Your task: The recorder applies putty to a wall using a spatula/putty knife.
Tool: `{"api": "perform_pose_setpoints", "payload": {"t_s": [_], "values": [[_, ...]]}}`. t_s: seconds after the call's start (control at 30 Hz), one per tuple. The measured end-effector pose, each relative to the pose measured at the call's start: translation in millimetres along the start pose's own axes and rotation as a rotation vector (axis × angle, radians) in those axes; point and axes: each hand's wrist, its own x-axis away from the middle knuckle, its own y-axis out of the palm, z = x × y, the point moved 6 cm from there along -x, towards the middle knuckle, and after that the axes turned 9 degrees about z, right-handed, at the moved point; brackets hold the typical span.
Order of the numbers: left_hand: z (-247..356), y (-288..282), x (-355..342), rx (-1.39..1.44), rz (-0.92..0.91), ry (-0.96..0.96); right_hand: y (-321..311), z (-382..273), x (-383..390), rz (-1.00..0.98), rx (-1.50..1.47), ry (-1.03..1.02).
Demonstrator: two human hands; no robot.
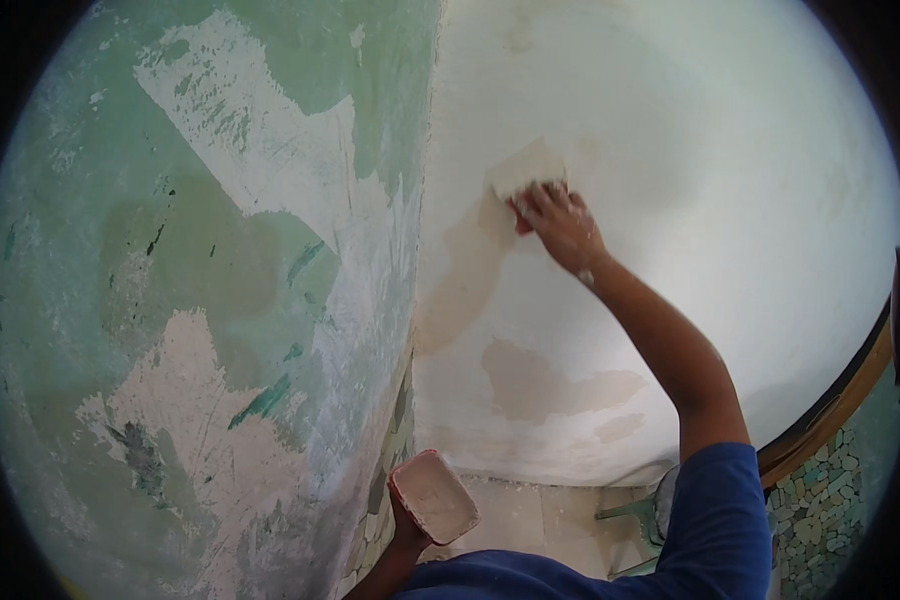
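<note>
My right hand reaches up to the white wall, its fingers closed around a putty knife. A bit of the knife's red handle shows below the fingers. Its blade, smeared with putty, lies against the wall beside a damp-looking beige patch. White smears mark the fingers and wrist. Low down, near the corner, my left hand grips a red rectangular tub by its side. Pale putty fills the tub, and some coats its rim. Most of the left fingers are hidden behind the tub.
On the left stands a green wall with rough white patches. Another beige patch marks the white wall lower down. A green stool stands on the floor behind my right arm. Stone-patterned flooring lies at the lower right.
</note>
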Motion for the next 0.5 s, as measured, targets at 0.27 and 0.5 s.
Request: {"api": "perform_pose_setpoints", "payload": {"t_s": [0.27, 0.5], "values": [[5, 14, 10, -0.026, 0.055, -0.009, 6, -54, 80, -0.432, -0.189, -0.066], [-5, 10, 1, -0.005, 0.022, -0.034, -32, -19, -31, 0.099, -0.050, -0.111]]}}
